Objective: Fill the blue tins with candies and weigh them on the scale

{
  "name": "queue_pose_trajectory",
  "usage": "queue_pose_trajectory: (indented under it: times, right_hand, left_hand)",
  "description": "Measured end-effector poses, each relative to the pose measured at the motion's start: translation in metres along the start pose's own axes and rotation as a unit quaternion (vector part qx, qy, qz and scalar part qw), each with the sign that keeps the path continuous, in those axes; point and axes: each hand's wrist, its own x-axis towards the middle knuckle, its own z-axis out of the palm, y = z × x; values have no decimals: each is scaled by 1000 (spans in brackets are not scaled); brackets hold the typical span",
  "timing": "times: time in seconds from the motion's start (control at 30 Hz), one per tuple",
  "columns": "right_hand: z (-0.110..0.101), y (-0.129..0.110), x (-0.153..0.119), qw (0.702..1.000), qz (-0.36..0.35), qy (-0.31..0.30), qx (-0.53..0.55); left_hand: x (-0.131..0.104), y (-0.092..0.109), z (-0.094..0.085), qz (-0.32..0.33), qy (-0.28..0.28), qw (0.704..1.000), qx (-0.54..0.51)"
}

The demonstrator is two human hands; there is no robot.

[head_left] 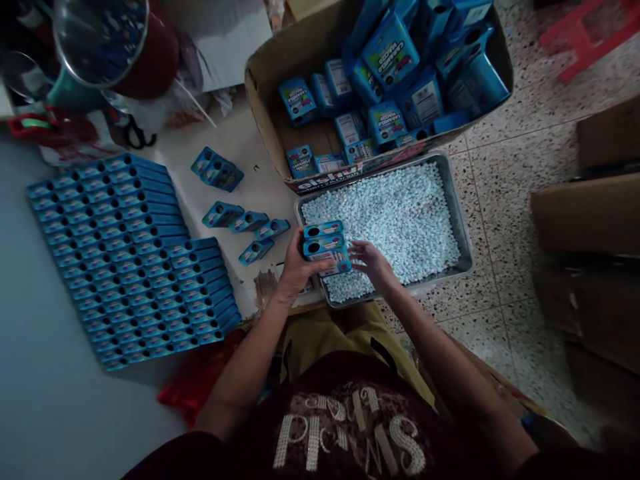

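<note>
My left hand (296,268) is closed around two small blue candy boxes (326,251), held side by side over the left part of a metal tray (469,248). Each box has a dark round opening on its upper face. Small pale-blue candies (390,220) fill the tray. Just right of the boxes is my right hand (374,265), its fingers apart and pointing toward them; whether a fingertip touches the boxes I cannot tell. Several more blue boxes (249,221) stand loose on the white table to the left.
Blue boxes stand in packed rows (135,267) at the left. Behind the tray, a cardboard carton (270,127) holds many more boxes. A red pot (155,60) and black-handled scissors (139,135) lie back left. Brown cartons (585,213) and a red stool (583,40) are at right.
</note>
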Motion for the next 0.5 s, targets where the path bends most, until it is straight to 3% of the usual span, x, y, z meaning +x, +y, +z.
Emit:
queue_pose_trajectory:
  times: [0.1, 0.17, 0.23, 0.3, 0.37, 0.43, 0.5]
  right_hand:
    - [14, -4, -13, 979, -164, 21, -120]
    - [27, -2, -14, 957, -194, 42, -214]
    - [34, 2, -9, 914, -227, 128, -310]
    - [33, 4, 1, 832, -290, 228, -415]
    - [27, 7, 11, 723, -362, 278, -519]
    - [23, 12, 16, 618, -445, 279, -585]
    - [22, 22, 15, 538, -526, 259, -606]
  left_hand:
    - [5, -10, 0, -31, -5, 999, -43]
    - [7, -18, 7, -29, -24, 998, -49]
    - [6, -25, 20, -31, -6, 998, -61]
    - [-1, -25, 37, -62, 54, 991, -101]
    - [-9, -19, 57, -115, 98, 975, -165]
    - [-15, -8, 75, -162, 120, 953, -227]
    - [-14, 4, 86, -199, 154, 929, -270]
